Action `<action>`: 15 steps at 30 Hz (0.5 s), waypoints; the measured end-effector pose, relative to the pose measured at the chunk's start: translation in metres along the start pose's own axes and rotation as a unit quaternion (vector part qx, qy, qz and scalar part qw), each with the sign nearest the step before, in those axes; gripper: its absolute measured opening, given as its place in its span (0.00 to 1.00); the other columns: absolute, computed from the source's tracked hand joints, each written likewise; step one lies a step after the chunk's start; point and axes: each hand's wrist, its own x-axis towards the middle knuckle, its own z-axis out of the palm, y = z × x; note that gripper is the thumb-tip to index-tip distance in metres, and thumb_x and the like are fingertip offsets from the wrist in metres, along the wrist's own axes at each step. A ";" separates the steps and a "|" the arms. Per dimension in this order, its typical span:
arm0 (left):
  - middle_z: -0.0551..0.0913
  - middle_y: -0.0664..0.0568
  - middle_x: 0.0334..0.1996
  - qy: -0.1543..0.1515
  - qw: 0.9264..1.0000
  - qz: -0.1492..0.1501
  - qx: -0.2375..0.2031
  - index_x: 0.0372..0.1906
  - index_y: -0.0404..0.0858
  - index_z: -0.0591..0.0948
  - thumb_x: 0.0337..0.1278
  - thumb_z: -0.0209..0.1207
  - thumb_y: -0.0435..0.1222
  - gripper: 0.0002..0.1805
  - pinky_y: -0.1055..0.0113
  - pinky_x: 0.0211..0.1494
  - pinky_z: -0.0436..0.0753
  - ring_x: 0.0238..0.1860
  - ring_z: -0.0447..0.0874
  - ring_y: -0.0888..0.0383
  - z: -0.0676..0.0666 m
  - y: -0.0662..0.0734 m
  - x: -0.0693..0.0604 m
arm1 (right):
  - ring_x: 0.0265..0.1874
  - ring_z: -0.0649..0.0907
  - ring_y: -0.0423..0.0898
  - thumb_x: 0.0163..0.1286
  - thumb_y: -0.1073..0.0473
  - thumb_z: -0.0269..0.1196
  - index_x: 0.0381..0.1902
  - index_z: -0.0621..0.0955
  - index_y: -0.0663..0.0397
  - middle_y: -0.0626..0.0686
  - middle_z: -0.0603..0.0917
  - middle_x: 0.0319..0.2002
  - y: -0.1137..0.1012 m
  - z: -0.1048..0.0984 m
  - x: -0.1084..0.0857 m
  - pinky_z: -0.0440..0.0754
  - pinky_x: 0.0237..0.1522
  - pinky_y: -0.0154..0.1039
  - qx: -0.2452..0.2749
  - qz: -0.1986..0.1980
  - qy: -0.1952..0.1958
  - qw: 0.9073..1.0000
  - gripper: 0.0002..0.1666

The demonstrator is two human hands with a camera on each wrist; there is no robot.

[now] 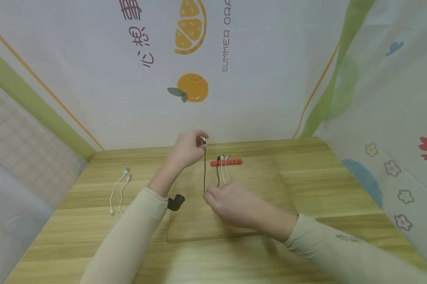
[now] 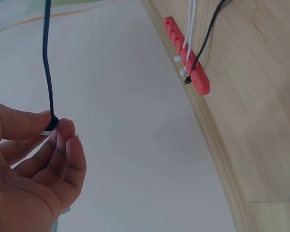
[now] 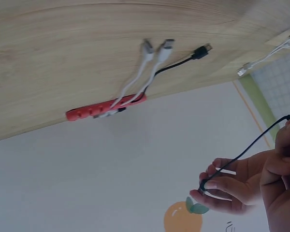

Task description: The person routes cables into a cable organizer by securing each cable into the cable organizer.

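My left hand (image 1: 189, 149) pinches one plug of a short black USB cable (image 1: 204, 169) between thumb and fingertips, with the metal tip showing in the left wrist view. From there the cable hangs nearly straight down to my right hand (image 1: 234, 205), which pinches its other end; that plug is hidden by the fingers. A red cable holder (image 2: 200, 79) lies near the back edge, just beyond and right of my hands. Seated in its slots are two white cables (image 3: 135, 79) and a second black cable (image 3: 176, 63), all side by side near one end.
Two short white USB cables (image 1: 114, 190) lie on the table (image 1: 82, 213) at the left. The red holder sits on a thin wooden board (image 1: 266, 189). A white printed cloth (image 1: 256, 98) hangs behind the table, with more cloth at both sides.
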 end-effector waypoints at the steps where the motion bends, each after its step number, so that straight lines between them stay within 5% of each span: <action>1: 0.87 0.44 0.43 0.006 1.000 0.001 -0.003 0.63 0.36 0.82 0.69 0.56 0.28 0.20 0.63 0.39 0.79 0.40 0.80 0.51 0.001 0.002 0.001 | 0.16 0.66 0.36 0.64 0.65 0.66 0.38 0.82 0.52 0.44 0.78 0.30 0.001 0.000 -0.002 0.66 0.16 0.29 0.001 0.003 -0.006 1.000 0.05; 10: 0.86 0.46 0.40 0.011 1.000 0.017 -0.014 0.63 0.35 0.83 0.69 0.57 0.27 0.20 0.65 0.33 0.76 0.36 0.78 0.53 0.007 0.019 0.012 | 0.20 0.76 0.36 0.63 0.67 0.67 0.42 0.84 0.54 0.47 0.85 0.38 0.012 -0.002 -0.021 0.73 0.19 0.28 0.013 0.020 -0.022 0.999 0.09; 15: 0.86 0.46 0.40 0.011 1.000 0.016 -0.019 0.62 0.36 0.83 0.69 0.57 0.27 0.19 0.66 0.32 0.75 0.35 0.78 0.54 0.009 0.027 0.016 | 0.17 0.68 0.36 0.62 0.68 0.66 0.36 0.82 0.53 0.45 0.81 0.31 0.014 0.002 -0.029 0.64 0.16 0.28 0.009 0.030 -0.013 0.999 0.07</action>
